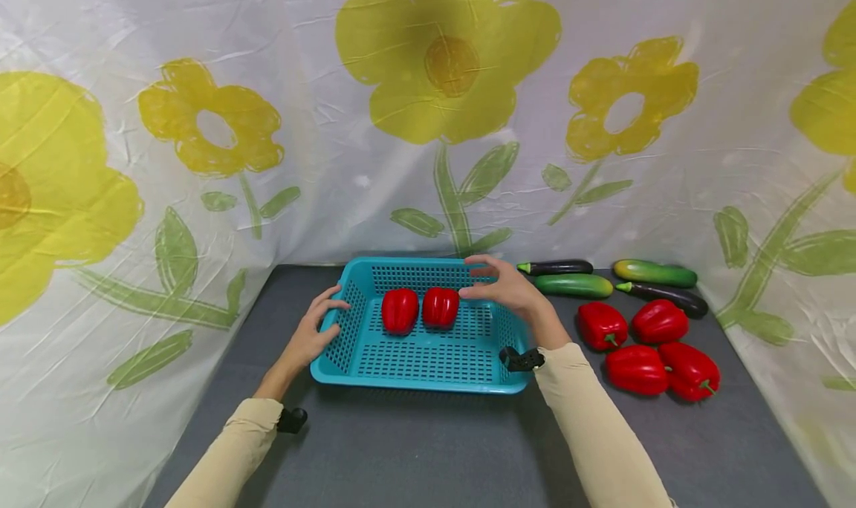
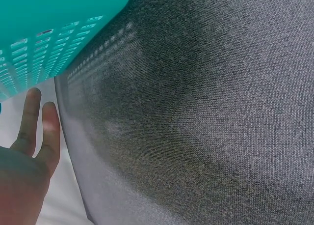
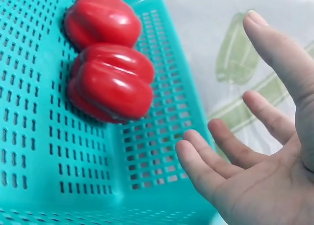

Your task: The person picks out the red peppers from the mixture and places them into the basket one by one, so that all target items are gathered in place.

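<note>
Two red bell peppers, a left one [image 1: 400, 312] and a right one [image 1: 441, 307], lie side by side in a turquoise perforated plastic basket [image 1: 421, 385]. My left hand [image 1: 309, 336] is at the basket's left rim with its fingers spread; whether they touch the rim I cannot tell. Above the right part of the basket hovers my right hand [image 1: 506, 291], fingers loosely extended and holding nothing. In the right wrist view that palm [image 3: 274, 185] is bare, and a gap separates the fingertips from the nearer pepper [image 3: 115, 82].
To the basket's right lie several red bell peppers [image 1: 637, 370]. Behind them are two eggplants, one at left [image 1: 558, 267] and one at right [image 1: 665, 298], and two green zucchinis [image 1: 574, 285] [image 1: 655, 272]. A flower-printed white curtain [image 1: 321, 196] borders the dark grey table [image 1: 414, 448].
</note>
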The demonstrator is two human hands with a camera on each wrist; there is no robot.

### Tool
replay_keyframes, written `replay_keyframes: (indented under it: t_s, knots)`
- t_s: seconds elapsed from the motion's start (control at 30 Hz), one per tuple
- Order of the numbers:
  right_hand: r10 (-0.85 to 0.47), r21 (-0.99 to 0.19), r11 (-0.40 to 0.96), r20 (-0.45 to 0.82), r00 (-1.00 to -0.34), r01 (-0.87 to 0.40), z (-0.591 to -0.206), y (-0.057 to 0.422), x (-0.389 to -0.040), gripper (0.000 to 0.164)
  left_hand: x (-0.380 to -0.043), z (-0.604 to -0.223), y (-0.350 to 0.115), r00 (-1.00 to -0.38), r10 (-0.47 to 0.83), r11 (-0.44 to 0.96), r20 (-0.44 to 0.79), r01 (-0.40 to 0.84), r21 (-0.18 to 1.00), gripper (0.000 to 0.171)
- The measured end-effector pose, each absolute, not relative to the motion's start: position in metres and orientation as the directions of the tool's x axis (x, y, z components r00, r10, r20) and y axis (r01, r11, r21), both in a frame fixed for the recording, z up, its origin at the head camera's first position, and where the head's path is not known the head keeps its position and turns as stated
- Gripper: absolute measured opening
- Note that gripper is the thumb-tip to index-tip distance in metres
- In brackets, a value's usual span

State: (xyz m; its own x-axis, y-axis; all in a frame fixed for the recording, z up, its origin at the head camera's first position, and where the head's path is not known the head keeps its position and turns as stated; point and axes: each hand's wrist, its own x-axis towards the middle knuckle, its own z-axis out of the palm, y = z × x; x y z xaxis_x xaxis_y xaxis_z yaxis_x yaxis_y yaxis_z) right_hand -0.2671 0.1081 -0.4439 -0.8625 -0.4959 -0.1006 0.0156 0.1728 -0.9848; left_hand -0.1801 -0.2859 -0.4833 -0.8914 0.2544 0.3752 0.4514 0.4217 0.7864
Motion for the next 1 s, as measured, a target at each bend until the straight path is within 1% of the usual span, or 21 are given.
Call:
replay_keyframes:
  t_s: [0.17, 0.27, 0.4, 0.5, 0.57, 0.77, 1.0]
  knots:
    - [-0.508, -0.99, 0.137, -0.048, -0.86, -0.025, -0.437, 0.118, -0.262, 0.063, -0.18, -0.483, -0.285, -0.889, 0.258, 0.422, 0.377, 0.455, 0.784, 0.034]
    - [-0.489, -0.991, 0.124, -0.024, -0.872, -0.042, -0.433, 0.123, -0.258, 0.06, -0.18, -0.483, -0.285, -0.887, 0.259, 0.419, 0.381, 0.459, 0.784, 0.035]
    - [-0.444, -0.994, 0.087, 0.017, -0.896, -0.062, -0.432, 0.129, -0.252, 0.048, -0.179, -0.482, -0.284, -0.885, 0.263, 0.415, 0.385, 0.464, 0.783, 0.036]
    - [-0.41, -0.997, 0.035, 0.05, -0.911, -0.071, -0.432, 0.133, -0.247, 0.039, -0.179, -0.482, -0.284, -0.883, 0.267, 0.416, 0.387, 0.468, 0.78, 0.035]
    - [-0.388, -0.997, 0.0, 0.067, -0.919, -0.073, -0.433, 0.135, -0.244, 0.036, -0.179, -0.481, -0.285, -0.882, 0.268, 0.415, 0.386, 0.468, 0.78, 0.034]
    - [-0.343, -0.994, -0.028, 0.108, -0.933, -0.104, -0.434, 0.146, -0.237, 0.031, -0.181, -0.486, -0.286, -0.881, 0.269, 0.413, 0.389, 0.47, 0.78, 0.033]
    - [-0.312, -0.992, -0.047, 0.122, -0.942, -0.114, -0.438, 0.165, -0.23, 0.03, -0.194, -0.511, -0.296, -0.89, 0.248, 0.428, 0.382, 0.454, 0.781, 0.037]
